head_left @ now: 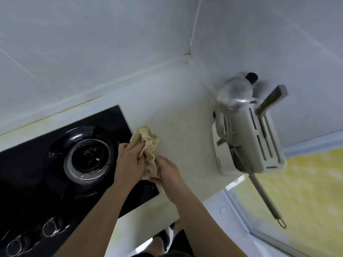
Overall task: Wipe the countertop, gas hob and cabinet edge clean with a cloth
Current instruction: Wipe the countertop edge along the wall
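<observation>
Both hands hold one crumpled beige cloth (150,145) above the seam where the black glass gas hob (46,164) meets the pale countertop (178,112). The left hand (130,160) has its fingers curled round the cloth's upper part, and the right hand (167,173) grips the lower end. The cloth's bunched top lies over the countertop just beside the hob's right edge. A round burner (88,154) sits near the left hand, with control knobs (50,228) along the hob's front. Well apart to the right, a white knife rack (259,143) stands by the wall, holding a metal ladle (233,93) and a long-handled steel utensil (263,195).
</observation>
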Demonstrator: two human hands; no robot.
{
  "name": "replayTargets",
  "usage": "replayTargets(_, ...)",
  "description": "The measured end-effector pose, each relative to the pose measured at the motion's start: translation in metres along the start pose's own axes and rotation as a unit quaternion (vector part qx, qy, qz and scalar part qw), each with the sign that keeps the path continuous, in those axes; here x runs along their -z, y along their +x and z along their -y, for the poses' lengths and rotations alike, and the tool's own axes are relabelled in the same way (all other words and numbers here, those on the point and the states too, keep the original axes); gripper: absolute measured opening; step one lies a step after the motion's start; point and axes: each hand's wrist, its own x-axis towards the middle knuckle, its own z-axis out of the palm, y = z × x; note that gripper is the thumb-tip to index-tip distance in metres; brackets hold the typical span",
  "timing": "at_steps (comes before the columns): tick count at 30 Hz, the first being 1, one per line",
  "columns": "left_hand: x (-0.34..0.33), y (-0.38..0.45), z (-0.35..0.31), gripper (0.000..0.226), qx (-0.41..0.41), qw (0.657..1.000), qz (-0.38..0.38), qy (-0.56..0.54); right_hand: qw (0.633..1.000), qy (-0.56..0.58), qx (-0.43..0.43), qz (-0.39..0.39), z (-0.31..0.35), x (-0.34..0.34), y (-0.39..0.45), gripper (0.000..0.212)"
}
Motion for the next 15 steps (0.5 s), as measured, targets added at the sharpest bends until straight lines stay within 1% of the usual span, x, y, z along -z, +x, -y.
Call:
replayTargets(1, 0.001, -0.011, 0.006, 0.044, -0.042, 0.998, 0.012, 0.041, 1.000, -0.025, -0.003, -0.013, -0.006, 0.002, -0.005, 0.029)
replayTargets(3, 0.003, -0.027, 0.013, 0.034, -0.128, 0.978, 0.041, 0.160, 0.992, -0.117, 0.006, -0.040, -0.016, 0.009, -0.015, 0.036)
replayTargets(4, 0.003, -0.031, 0.016, 0.032, -0.124, 0.968, 0.068, 0.207, 0.980, -0.191, 0.017, -0.048, -0.018, 0.014, -0.019, 0.040)
replayTargets(5, 0.005, -0.032, 0.015, 0.036, -0.087, 0.960, 0.122, 0.237, 0.964, -0.259, 0.033, -0.060, -0.018, 0.019, -0.025, 0.041)
replayTargets(6, 0.009, -0.030, 0.008, 0.042, -0.040, 0.947, 0.177, 0.264, 0.949, -0.301, 0.053, -0.075, -0.016, 0.025, -0.031, 0.041)
replayTargets(8, 0.015, -0.022, -0.007, 0.050, -0.005, 0.917, 0.230, 0.327, 0.938, -0.317, 0.102, -0.098, -0.007, 0.040, -0.042, 0.038)
replayTargets(9, 0.016, -0.016, -0.019, 0.053, 0.003, 0.913, 0.229, 0.336, 0.936, -0.308, 0.129, -0.113, 0.001, 0.048, -0.051, 0.034)
replayTargets(11, 0.017, -0.005, -0.047, 0.052, 0.012, 0.935, 0.199, 0.294, 0.923, -0.300, 0.187, -0.154, 0.022, 0.065, -0.068, 0.028)
replayTargets(12, 0.014, -0.002, -0.063, 0.048, 0.008, 0.951, 0.182, 0.252, 0.912, -0.298, 0.217, -0.179, 0.033, 0.074, -0.080, 0.026)
replayTargets(14, 0.005, 0.004, -0.094, 0.042, -0.028, 0.974, 0.132, 0.185, 0.889, -0.284, 0.272, -0.235, 0.054, 0.096, -0.103, 0.023)
replayTargets(15, -0.002, 0.008, -0.112, 0.041, -0.055, 0.978, 0.105, 0.171, 0.872, -0.279, 0.301, -0.266, 0.064, 0.108, -0.115, 0.021)
